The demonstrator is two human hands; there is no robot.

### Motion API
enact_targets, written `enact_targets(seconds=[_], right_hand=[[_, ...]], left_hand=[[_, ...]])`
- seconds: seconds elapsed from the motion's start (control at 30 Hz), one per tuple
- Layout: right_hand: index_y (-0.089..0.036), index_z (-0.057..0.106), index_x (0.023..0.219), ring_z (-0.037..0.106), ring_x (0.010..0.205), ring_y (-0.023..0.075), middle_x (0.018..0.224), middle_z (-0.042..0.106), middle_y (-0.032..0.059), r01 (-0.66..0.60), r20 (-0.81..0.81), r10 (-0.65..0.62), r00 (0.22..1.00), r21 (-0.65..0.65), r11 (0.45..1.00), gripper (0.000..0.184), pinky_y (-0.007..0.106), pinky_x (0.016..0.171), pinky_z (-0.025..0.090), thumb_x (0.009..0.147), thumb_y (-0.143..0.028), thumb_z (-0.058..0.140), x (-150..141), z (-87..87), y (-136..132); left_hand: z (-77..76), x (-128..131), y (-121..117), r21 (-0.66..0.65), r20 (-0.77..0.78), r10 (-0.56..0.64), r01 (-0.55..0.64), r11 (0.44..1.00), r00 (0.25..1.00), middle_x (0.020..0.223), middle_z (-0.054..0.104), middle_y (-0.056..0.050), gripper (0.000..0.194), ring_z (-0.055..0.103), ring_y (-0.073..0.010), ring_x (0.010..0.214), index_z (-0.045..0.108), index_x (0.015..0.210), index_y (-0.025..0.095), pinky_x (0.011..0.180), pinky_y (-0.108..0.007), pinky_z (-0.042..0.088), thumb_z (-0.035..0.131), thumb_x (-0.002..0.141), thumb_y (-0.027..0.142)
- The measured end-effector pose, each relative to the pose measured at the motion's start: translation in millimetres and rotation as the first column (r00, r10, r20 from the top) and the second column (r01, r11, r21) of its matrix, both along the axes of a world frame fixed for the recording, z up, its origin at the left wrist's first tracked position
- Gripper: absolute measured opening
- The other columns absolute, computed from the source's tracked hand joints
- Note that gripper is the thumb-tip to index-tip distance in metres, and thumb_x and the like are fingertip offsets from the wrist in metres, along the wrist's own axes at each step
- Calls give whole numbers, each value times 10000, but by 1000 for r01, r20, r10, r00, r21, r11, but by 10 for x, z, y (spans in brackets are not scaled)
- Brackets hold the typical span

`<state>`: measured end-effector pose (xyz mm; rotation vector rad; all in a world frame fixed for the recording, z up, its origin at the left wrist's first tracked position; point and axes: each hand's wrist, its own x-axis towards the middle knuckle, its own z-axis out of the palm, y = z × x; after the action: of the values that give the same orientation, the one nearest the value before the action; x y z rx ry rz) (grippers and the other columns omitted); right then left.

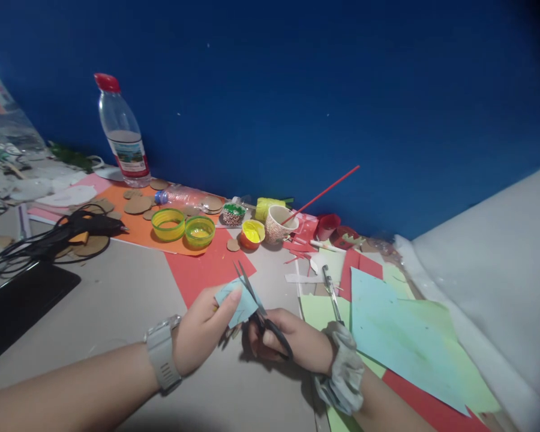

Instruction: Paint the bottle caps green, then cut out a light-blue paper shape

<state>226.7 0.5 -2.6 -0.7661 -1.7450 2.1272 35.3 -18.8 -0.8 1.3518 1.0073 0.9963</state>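
Observation:
My left hand [204, 329], with a grey watch on the wrist, pinches a small piece of light blue paper [234, 301] between thumb and fingers. My right hand [292, 343], a grey scrunchie on its wrist, grips black-handled scissors [260, 309]. The blades are parted and point up and away, with the blue paper between them. Both hands hover low over the grey table [117, 312], near its front.
Sheets of light blue [396, 336], green and red paper lie at the right with a pen [330, 294]. Paint cups [252, 234], yellow-green lids [168, 224], a water bottle [122, 135], cardboard discs, a black glue gun [87, 227] with cords, and a blue wall behind.

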Motion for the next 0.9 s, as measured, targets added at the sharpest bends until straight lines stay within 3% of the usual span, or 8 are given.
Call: enact_targets(seconds=[0.3, 0.9], right_hand=[[-134, 510, 733, 369, 511, 73, 577, 422, -48, -15, 6, 15, 1000, 16, 1000, 558, 216, 489, 323, 806, -686, 532, -2, 6, 14], [-138, 504, 715, 340, 494, 67, 554, 407, -58, 22, -7, -22, 1000, -31, 999, 553, 213, 470, 281, 782, -683, 573, -15, 9, -6]], left_hand=[[9, -8, 1, 7, 2, -9, 9, 1000, 1000, 575, 399, 38, 477, 360, -97, 530, 437, 628, 174, 518, -224, 334, 343, 954, 508], [-8, -7, -5, 8, -25, -9, 9, 1000, 1000, 568, 383, 38, 478, 362, -105, 541, 405, 631, 185, 532, -231, 345, 332, 955, 528]])
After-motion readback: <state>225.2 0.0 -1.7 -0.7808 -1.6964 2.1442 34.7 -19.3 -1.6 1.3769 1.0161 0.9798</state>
